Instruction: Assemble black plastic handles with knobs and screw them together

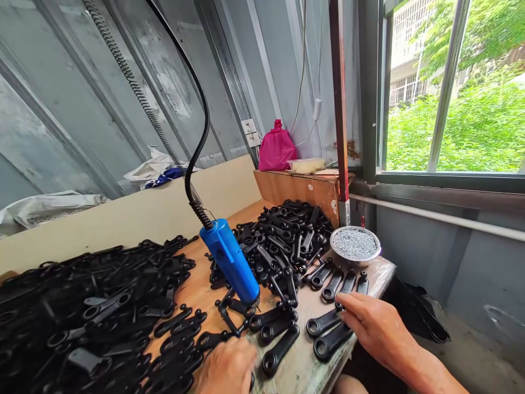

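My right hand [375, 323] is closed at the right of the table, its fingertips pinching the narrow end of a black crank-shaped arm [322, 324] with a ring at its other end. A second black arm [331, 342] lies just below, partly covered by that hand. At the bottom edge my left hand [227, 365] is curled, back upward, beside a row of similar arms [180, 345]; its fingertips are hidden, and a dark bit shows by the thumb. Between the hands lies a single arm [281, 350]. A blue electric screwdriver [232, 262] hangs from a spring, its tip over linked black parts.
A bowl of small silvery screws [356, 243] stands at the right corner. Large heaps of black parts lie at the left [82, 306] and the back [283, 235]. Behind them a wooden box [299, 189] carries a pink bag [277, 148]. A red-brown post [339, 98] rises beside it.
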A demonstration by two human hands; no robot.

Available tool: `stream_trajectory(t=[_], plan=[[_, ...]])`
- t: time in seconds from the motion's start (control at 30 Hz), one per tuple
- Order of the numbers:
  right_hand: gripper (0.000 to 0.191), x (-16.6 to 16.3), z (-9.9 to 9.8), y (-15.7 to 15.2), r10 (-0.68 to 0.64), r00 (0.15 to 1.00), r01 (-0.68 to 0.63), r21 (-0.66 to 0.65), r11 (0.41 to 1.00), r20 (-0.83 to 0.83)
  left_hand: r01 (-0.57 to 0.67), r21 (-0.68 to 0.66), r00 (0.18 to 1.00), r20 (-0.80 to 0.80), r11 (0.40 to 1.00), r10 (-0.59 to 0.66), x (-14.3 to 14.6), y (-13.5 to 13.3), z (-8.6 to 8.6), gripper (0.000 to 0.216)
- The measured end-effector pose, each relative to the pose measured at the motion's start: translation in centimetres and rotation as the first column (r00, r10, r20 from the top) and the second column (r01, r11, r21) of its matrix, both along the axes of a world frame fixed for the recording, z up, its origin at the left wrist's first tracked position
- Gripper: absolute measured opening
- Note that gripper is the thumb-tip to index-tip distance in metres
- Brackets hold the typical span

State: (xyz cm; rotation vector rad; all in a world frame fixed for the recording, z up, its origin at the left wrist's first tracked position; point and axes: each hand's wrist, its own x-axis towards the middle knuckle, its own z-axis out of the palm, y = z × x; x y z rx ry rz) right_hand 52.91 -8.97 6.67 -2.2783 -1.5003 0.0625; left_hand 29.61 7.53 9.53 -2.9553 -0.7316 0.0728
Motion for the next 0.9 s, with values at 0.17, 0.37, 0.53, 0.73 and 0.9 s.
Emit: stream_trajectory(t=[0.17, 0.37, 0.53, 0.73, 0.9], plan=[[0.024, -0.7, 2.7, 5.9, 0.221, 0.975, -0.222, -0.154, 0.963, -0.026, -0.078, -0.046, 0.997, 0.014, 0.996, 0.078, 4.4, 4.9, 1.9, 0.035], [0.027, -0.6, 2.6, 11.4, 0.331, 0.934, -0.356, -0.256, 0.899, -0.139, -0.033, -0.141, 0.996, 0.081, 0.989, 0.045, 8.1, 7.3, 1.2, 0.027], [0.026, 0.2, 1.7, 13.0, 0.304, 0.91, -0.37, -0.224, 0.901, -0.282, 0.0, -0.212, 0.994, 0.108, 0.977, 0.024, 10.0, 7.9, 0.5, 0.025], [0.027, -0.2, 1.2, 12.7, 0.212, 0.902, -0.281, -0.14, 0.95, -0.376, -0.161, -0.238, 0.981, 0.068, 0.958, 0.181, 11.7, 7.4, 0.4, 0.022], [0.017, -0.7, 0.8, 12.8, 0.222, 0.846, -0.292, -0.074, 0.954, -0.485, -0.263, -0.326, 0.95, 0.077, 0.908, 0.303, 11.5, 6.4, 0.4, 0.022]])
